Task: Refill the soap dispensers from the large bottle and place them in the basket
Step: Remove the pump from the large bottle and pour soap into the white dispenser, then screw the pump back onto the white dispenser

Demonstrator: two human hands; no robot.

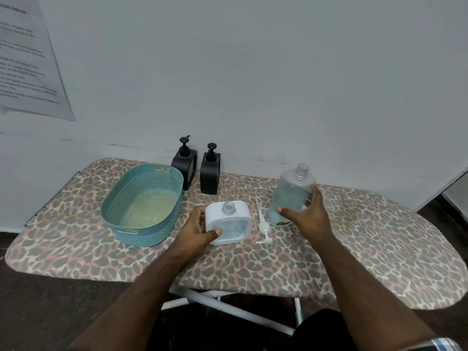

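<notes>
- A person's two bare forearms reach forward over a leopard-print ironing board (253, 264), which stands on white legs against a pale wall.
- The left hand (196, 230) grips a white soap dispenser (228, 222), thumb on its front face and fingers curled round its left side. The dispenser stands on the board with its neck uncapped, and its clear window shows a low level of pale blue liquid.
- One white pump head (263, 226) lies flat on the board just right of the dispenser, between it and the large bottle.
- The right hand (307, 214) is wrapped round the lower body of the large bottle (293, 193), thumb across the front and fingers round the right side. This clear bottle is uncapped, leans slightly, and holds pale blue liquid in roughly its lower half.
- One teal perforated basket (141, 206) sits on the board left of the white dispenser, near it but apart. No dispenser is in it; its floor looks yellowish.
- Two black soap dispensers (196, 168) with pumps fitted stand side by side at the wall, behind the basket's right end.
- One printed sheet (30, 59) hangs on the wall at far left, its text too blurred to read.
</notes>
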